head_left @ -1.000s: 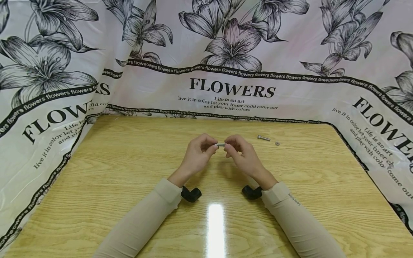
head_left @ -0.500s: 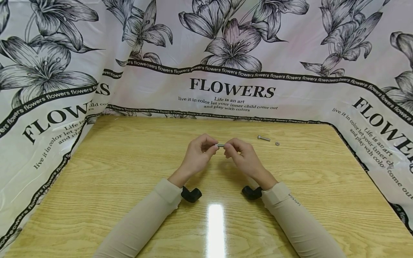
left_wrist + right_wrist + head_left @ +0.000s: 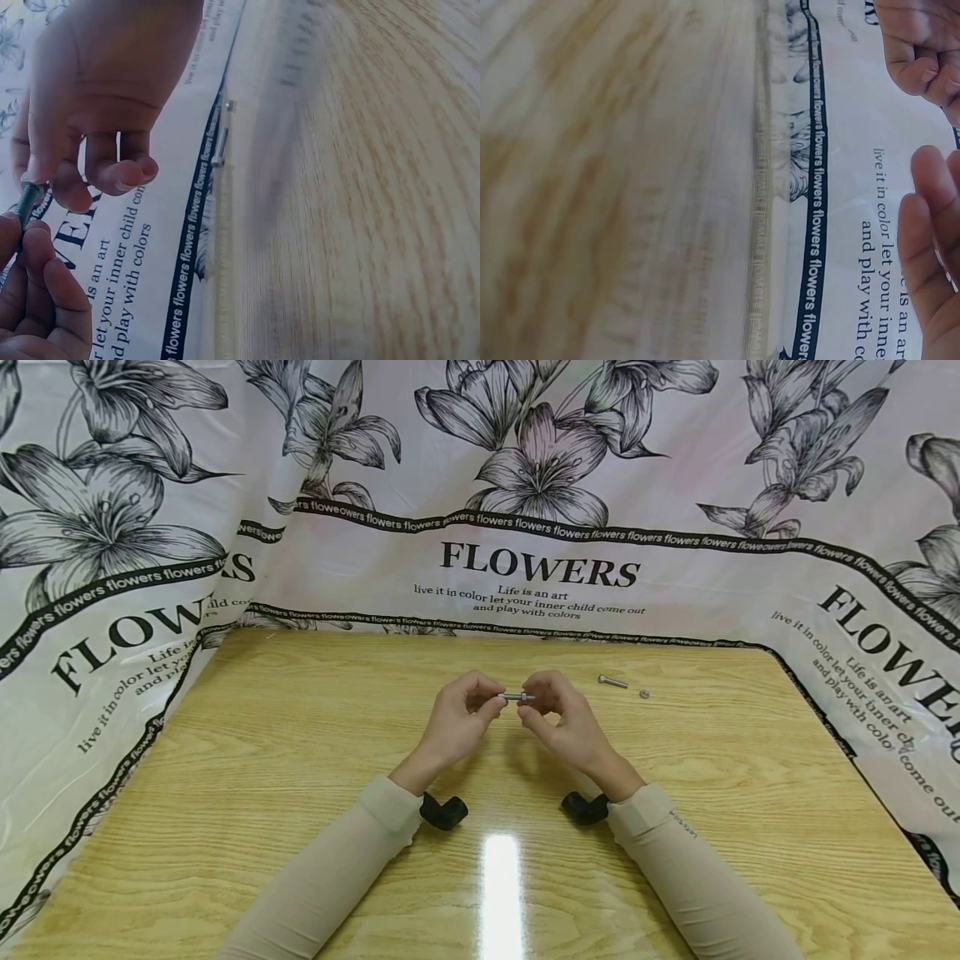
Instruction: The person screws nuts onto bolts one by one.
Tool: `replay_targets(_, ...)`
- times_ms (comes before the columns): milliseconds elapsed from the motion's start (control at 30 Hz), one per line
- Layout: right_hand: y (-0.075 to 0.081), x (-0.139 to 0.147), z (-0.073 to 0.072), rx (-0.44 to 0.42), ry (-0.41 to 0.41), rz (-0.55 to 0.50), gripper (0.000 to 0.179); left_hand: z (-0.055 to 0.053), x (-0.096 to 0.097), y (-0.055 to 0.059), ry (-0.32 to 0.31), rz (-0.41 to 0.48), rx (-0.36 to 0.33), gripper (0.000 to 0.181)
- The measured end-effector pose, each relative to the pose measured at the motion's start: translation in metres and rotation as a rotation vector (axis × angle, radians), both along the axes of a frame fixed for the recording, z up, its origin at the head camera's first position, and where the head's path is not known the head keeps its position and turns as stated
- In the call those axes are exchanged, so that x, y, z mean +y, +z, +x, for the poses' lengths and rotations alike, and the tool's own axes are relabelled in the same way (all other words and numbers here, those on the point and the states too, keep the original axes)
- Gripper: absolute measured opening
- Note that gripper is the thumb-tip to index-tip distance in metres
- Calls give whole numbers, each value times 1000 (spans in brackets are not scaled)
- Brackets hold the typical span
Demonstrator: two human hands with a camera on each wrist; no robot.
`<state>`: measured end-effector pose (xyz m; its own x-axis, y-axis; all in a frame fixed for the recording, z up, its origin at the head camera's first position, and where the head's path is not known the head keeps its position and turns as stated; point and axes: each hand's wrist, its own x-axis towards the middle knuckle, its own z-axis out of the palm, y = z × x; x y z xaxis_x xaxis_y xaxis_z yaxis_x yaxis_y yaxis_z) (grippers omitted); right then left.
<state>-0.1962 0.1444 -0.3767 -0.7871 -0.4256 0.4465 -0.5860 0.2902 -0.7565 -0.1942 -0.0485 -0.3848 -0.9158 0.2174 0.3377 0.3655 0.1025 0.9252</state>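
Observation:
In the head view, my left hand (image 3: pixel 459 718) pinches a small metal bolt (image 3: pixel 512 697) by its left end, holding it level above the table. A nut (image 3: pixel 524 697) sits on the bolt near its right end. Around that end, my right hand (image 3: pixel 567 720) has its thumb parted from its forefinger, the thumb just below the nut. The left wrist view shows the bolt's threaded shank (image 3: pixel 28 202) between both hands. In the right wrist view the bolt is out of sight, and only parts of the fingers (image 3: pixel 926 247) show at the right edge.
A second bolt (image 3: pixel 613 682) and a loose nut (image 3: pixel 644 694) lie on the wooden table (image 3: pixel 315 735), right of the hands. Black wrist-worn pieces (image 3: pixel 444 812) stick out at both cuffs. A flower-printed cloth (image 3: pixel 360 560) hangs along the back and sides.
The right thumb and forefinger have spread apart from their pinch, and the nut and bolt end now show between them. The left hand has stayed in place on the bolt.

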Motion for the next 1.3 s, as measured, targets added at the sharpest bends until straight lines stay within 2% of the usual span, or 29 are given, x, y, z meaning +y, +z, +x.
replay_targets(133, 4, -2, 2, 3, -3, 14, 9, 0, 0, 0, -1, 1, 2, 9)
replay_targets(333, -14, 3, -11, -16, -52, 55, 19, -1, 0, -1, 1, 0, 4, 9)
replay_targets(367, -16, 4, -11, -23, -50, 48, 19, 1, 0, 3, -2, 1, -4, 9)
replay_targets(467, -1, 0, -1, -51, -57, 47, 14, 1, 0, 2, -13, 8, -15, 11)
replay_targets(567, 13, -3, 8, -59, -52, 46, 27, 1, 0, 2, -16, 8, -20, 12)
replay_targets(600, 17, -4, 11, -51, -46, 44, 30, -1, 0, -1, -16, 10, -14, 12)
replay_targets(767, 0, -2, 0, -1, 1, 13, 22, -1, 0, 0, -7, 16, -7, 9)
replay_targets(867, -12, 1, -8, -10, -23, 30, 10, 0, 1, 0, -1, 14, -6, 9)
replay_targets(933, -16, 3, -10, -21, -43, 43, 13, 0, 1, 0, -1, 10, -3, 9)
replay_targets(1067, -17, 4, -11, -42, -62, 54, 26, 0, 1, 0, -4, -2, 12, 11)
replay_targets(1233, -14, 3, -9, -53, -66, 71, 16, 0, 1, 0, -3, 1, 16, 9)
replay_targets(1300, -11, 2, -7, -44, -56, 65, 23, 0, 0, 0, -1, 4, 14, 8)
